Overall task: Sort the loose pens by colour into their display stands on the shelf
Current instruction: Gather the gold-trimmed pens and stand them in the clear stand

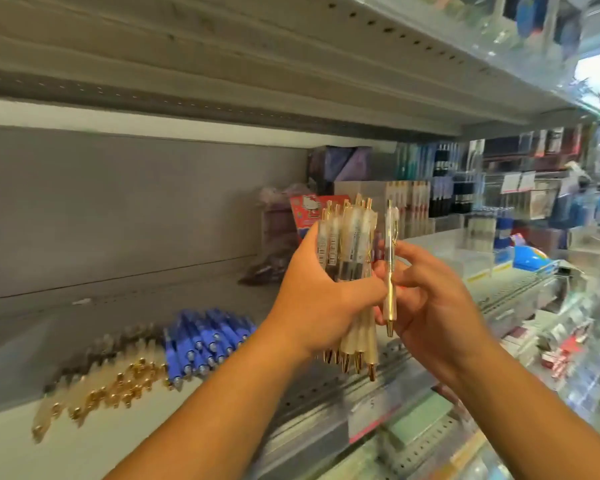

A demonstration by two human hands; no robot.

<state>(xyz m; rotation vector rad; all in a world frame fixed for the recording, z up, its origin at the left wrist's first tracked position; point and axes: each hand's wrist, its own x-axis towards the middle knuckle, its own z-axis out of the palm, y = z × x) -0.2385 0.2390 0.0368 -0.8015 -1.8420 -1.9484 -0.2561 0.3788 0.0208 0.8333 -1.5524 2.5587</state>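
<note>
We are gripping the cream pen bundle [347,237] in our left hand [312,299] and pinching a single pen [390,258] at its three o'clock with our right hand [430,299], ideally lining tips up.

Only one view here, a wide-angle head cam, pretty close in, facing forward and a bit down at the shelf [7,455].

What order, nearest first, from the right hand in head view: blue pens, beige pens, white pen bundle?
1. White pen bundle, just left of the right hand, in the left hand.
2. Blue pens, lower left on the shelf.
3. Beige pens, far left.
</note>
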